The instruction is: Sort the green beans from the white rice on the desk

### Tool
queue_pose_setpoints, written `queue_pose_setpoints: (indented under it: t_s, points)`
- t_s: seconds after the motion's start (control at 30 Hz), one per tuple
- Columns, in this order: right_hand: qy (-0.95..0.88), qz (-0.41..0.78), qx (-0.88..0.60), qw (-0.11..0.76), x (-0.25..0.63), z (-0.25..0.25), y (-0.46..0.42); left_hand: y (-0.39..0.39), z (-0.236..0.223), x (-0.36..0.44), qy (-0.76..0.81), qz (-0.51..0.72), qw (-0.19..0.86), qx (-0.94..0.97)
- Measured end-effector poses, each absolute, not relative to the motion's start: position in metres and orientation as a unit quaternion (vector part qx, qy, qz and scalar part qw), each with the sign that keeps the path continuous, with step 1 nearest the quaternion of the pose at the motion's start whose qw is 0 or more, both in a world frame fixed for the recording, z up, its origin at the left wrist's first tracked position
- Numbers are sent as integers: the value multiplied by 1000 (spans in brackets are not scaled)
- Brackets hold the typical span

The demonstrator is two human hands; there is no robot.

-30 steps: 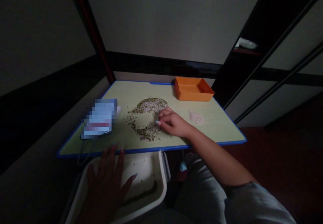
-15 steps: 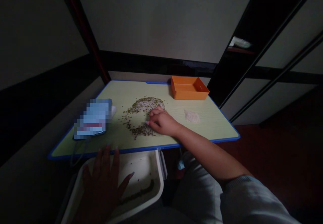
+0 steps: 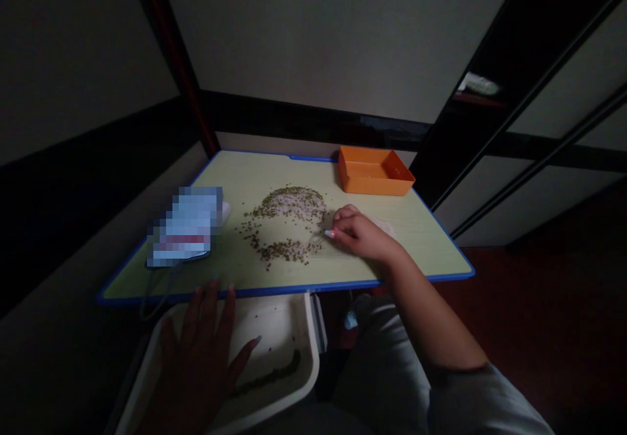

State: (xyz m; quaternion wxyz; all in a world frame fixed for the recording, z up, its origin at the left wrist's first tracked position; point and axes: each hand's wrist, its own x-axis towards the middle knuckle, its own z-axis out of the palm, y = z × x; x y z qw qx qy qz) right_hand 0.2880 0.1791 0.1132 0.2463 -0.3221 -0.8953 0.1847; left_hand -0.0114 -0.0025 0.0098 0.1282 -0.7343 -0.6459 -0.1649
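On the pale yellow tabletop [image 3: 421, 252] lies a spread of small green beans mixed with pale, rice-like grains [image 3: 294, 203], curved around a bare patch. My right hand [image 3: 355, 231] rests low on the table just right of this spread, thumb and fingers drawn together; whatever is between them is too small to make out. Partly hidden behind that hand is a small heap of pale grains [image 3: 386, 226]. My left hand [image 3: 206, 343] is spread over a white tub [image 3: 313, 356], with its fingertips by the table's front edge. Some dark green grains lie inside the tub.
An orange open box [image 3: 376, 185] stands at the back right of the table. A blurred-out light blue packet or device [image 3: 186, 226] with a thin cord lies at the left. A blue rim [image 3: 274, 289] edges the table, and a wall [image 3: 313, 36] rises behind it.
My right hand has moved right, from the mixed spread towards the heap of pale grains, which it now partly covers. The left hand stays over the tub. The view has shifted slightly.
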Motion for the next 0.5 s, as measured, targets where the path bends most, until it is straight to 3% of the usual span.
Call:
queue_pose_setpoints:
  t_s: [0.23, 0.5]
  points:
    - [-895, 180, -324, 249, 284, 110, 170, -3, 7, -12, -645, -182, 106, -735]
    - [-865, 171, -352, 314, 284, 118, 143, -3, 6, -16, -630, -191, 128, -742]
